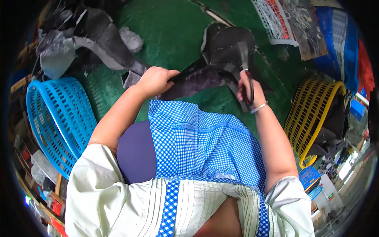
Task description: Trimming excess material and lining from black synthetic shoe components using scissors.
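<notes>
A dark, fuzzy-backed strip of fabric (197,83) stretches across the green work surface in front of me. My left hand (155,82) is closed on the strip's left end, with the thumb pointing right. My right hand (252,91) has its fingers in the dark handles of a pair of scissors (244,59), whose blades point away from me and look blurred. Under and around the blades lies a wide, rounded dark fabric piece (227,43). Exactly where the strip joins the rounded piece is hard to make out.
At the left lies a heap of dark fabric pieces (100,37) with grey fuzzy backs. A blue plastic basket (85,106) stands near my left arm. Beyond my right arm is a yellow basket (312,106) with dark pieces. A white-and-red crate (274,19) sits at the far right.
</notes>
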{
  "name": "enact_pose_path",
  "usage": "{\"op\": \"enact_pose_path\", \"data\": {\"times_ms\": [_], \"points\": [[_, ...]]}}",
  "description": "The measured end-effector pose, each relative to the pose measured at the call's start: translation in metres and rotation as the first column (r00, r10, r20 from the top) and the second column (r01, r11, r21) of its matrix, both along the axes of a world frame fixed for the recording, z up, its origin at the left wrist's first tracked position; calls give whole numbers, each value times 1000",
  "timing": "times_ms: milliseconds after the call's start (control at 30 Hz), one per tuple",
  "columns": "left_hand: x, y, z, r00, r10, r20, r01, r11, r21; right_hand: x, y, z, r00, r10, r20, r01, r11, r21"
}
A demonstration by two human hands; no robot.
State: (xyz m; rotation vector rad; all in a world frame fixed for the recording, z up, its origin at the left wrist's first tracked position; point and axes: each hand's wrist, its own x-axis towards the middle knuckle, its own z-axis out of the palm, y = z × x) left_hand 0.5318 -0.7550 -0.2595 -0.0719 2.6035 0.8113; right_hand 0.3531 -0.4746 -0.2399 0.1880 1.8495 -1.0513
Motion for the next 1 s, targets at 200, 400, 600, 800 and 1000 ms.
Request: {"op": "enact_pose_path", "data": {"times_ms": [200,400,600,800,1000], "points": [[13,0,-7,999,-44,23,47,991,-123,18,0,-23,857,299,419,-381,916,124],[13,6,1,997,-68,21,70,990,-120,17,-27,-39,806,454,380,-541,826,161],[15,4,0,996,-88,31,92,986,-142,16,-40,-20,836,441,328,-512,842,172],[18,2,-5,999,-36,-7,35,986,-165,15,-24,-21,816,305,491,-413,902,127],[14,8,3,991,-124,-41,112,968,-223,10,-53,-36,803,440,402,-527,839,136]]}}
